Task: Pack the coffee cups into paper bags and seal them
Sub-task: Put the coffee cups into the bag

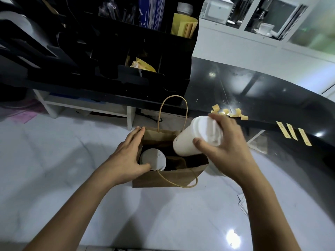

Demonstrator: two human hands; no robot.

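Observation:
A brown paper bag [174, 175] with twine handles stands open on the white counter. Inside its left half sits a white lidded coffee cup [154, 159], seen from above. My left hand [129, 158] lies flat against the bag's left wall, fingers straight, thumb on the near rim beside that cup. My right hand [224, 142] grips a second white lidded cup [192, 140], tilted, its base over the bag's right half, just above the opening.
A black organiser shelf [112, 57] with yellow sleeves and packets stands behind the bag. A glossy black raised counter [262, 98] curves to the right, with curled yellow tape scraps [230, 112] and three yellow sticker strips [293, 134] on its edge.

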